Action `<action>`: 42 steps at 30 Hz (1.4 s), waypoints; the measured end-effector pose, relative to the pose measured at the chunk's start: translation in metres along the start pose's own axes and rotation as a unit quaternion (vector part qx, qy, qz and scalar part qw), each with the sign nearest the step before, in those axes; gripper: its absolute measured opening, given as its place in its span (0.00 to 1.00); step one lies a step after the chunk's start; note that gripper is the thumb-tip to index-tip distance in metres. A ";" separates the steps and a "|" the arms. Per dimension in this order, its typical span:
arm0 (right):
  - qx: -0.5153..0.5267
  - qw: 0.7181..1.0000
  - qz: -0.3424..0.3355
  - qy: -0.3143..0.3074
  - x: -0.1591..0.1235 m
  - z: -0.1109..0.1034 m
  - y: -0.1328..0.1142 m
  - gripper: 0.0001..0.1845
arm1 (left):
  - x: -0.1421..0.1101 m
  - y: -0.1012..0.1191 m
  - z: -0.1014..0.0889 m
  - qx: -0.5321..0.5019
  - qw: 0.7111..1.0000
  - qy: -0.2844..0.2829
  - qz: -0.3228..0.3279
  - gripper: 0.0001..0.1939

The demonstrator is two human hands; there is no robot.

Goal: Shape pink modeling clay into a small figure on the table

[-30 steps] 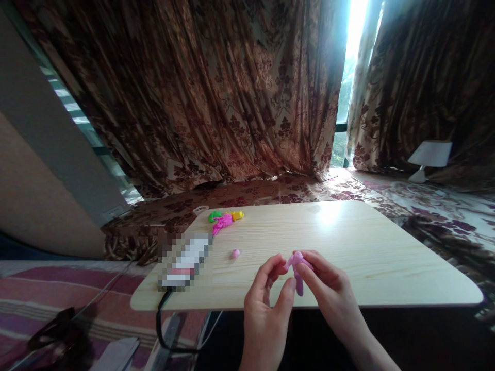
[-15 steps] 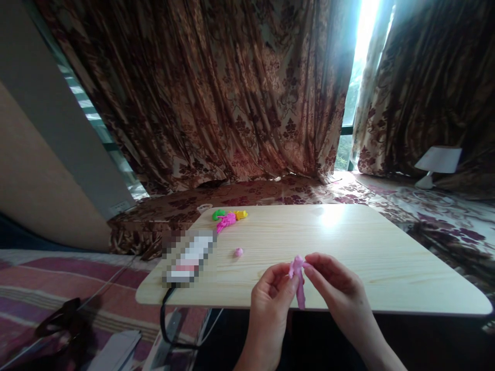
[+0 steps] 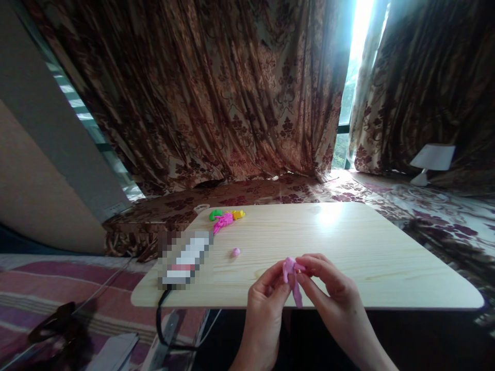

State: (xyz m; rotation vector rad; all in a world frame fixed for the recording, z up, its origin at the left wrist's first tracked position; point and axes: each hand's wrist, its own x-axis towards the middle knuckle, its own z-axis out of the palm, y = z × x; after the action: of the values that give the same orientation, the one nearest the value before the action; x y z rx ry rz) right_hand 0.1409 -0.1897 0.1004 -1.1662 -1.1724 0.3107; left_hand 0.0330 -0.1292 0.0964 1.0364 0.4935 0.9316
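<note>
Between my hands, above the table's near edge, is a small pink figure (image 3: 290,266) that looks like modelling clay, with thin limbs and a long part hanging down. My left hand (image 3: 268,299) is closed, pinching the figure's body between thumb and fingers. From the other side my right hand (image 3: 332,286) pinches the thin limb that sticks out to the right. A small pale pink ball (image 3: 235,252), seemingly of the same stuff, lies on the table to the left of my hands.
On the pale wooden table (image 3: 406,268) lie a green piece (image 3: 215,215), a bright pink piece (image 3: 223,221) and a yellow piece (image 3: 238,215) at the far left. A blurred-out flat object (image 3: 187,257) with a black strap (image 3: 159,319) rests on the left edge. A lamp (image 3: 432,157) stands behind right.
The fingers of my right hand have shifted inward along the figure's limb, and the figure has turned a little. The whole view has moved slightly.
</note>
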 end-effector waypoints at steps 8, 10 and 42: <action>-0.066 0.994 -0.013 -0.087 0.013 -0.018 -0.017 0.20 | -0.007 0.012 0.011 -0.030 0.998 -0.005 -0.047 0.14; -0.052 0.992 -0.015 -0.111 0.017 -0.018 -0.020 0.15 | -0.010 0.015 0.014 -0.030 0.998 0.002 -0.055 0.14; -0.043 0.998 -0.023 -0.025 0.003 -0.009 -0.011 0.10 | -0.009 0.016 0.009 -0.122 0.991 0.016 -0.058 0.14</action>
State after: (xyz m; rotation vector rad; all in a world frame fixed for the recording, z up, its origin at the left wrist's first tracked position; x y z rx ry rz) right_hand 0.1463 -0.1972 0.1115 -1.2103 -1.2644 0.2569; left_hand 0.0280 -0.1381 0.1137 0.7651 0.4492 0.8827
